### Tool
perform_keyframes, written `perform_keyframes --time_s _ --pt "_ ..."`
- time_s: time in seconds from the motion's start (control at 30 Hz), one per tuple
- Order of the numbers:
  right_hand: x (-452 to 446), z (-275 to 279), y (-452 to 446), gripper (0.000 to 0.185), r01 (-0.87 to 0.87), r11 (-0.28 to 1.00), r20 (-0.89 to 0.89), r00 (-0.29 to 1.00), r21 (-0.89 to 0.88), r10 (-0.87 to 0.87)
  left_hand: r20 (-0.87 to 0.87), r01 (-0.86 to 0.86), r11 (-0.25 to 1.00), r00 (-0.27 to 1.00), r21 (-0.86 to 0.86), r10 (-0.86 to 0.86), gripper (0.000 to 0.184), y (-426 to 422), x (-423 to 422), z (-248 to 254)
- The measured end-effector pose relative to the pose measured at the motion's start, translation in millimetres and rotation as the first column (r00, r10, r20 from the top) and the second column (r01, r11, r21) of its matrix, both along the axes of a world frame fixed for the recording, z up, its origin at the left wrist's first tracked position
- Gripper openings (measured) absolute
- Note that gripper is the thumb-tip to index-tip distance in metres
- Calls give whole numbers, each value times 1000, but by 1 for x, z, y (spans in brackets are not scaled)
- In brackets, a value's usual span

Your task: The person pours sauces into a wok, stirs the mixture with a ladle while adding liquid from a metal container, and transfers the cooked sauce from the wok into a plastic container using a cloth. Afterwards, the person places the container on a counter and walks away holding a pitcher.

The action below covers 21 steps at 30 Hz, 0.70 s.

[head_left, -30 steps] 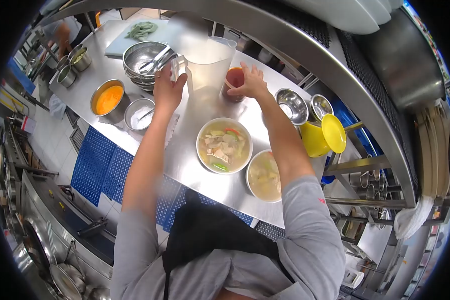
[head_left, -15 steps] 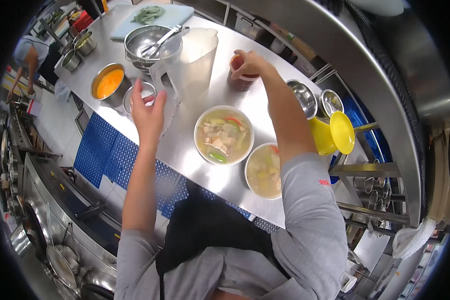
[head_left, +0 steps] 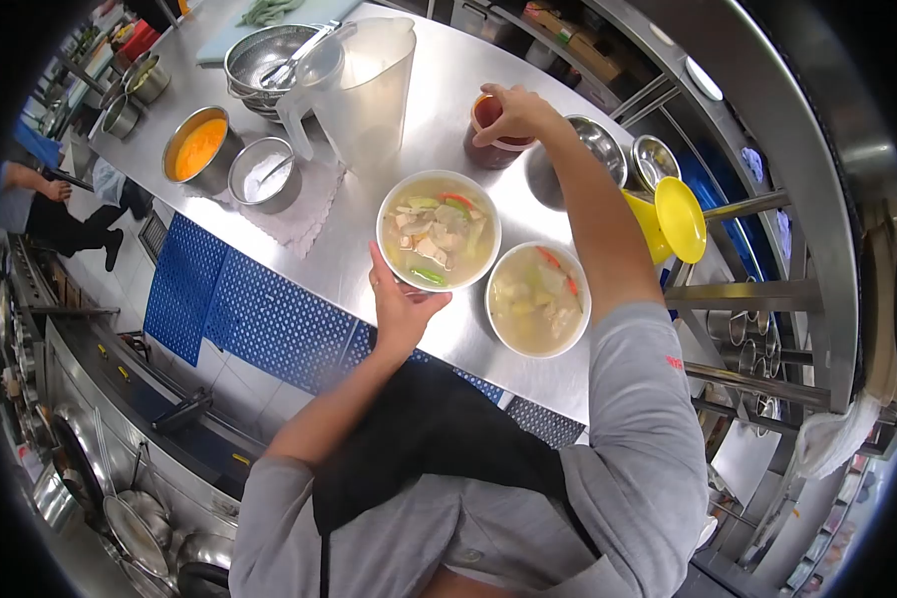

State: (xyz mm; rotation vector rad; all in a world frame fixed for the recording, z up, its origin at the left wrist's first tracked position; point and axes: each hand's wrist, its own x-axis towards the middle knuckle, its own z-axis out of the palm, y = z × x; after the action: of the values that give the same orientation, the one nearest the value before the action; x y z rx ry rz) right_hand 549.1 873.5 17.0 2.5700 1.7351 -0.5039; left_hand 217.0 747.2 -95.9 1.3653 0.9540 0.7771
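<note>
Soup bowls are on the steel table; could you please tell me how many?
2: the first bowl at the left hand, the second bowl right of it, by the right forearm.

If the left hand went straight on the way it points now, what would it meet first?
The left of the two soup bowls: the left hand is right at its near side and seems to touch it. How far the fingers reach underneath is hidden.
</note>
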Motion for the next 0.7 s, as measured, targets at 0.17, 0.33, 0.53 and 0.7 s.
perform_keyframes --time_s 0.17,0.33,0.53,0.7 --pt "-2 -5 -27 109 -12 999 31 999 32 11 51 -8 1000 999 14 7 133 -1 1 -8" --pt "-4 -6 -53 109 -10 999 47 999 32 8 112 -8 1000 994 -6 8 133 3 7 -7" --pt "-7 -1 -80 109 24 998 44 999 53 -27 195 6 999 981 -36 1 131 18 23 -10" --pt "0 -7 -94 111 34 997 73 997 70 -39 226 17 999 974 -30 -10 129 38 43 -9"
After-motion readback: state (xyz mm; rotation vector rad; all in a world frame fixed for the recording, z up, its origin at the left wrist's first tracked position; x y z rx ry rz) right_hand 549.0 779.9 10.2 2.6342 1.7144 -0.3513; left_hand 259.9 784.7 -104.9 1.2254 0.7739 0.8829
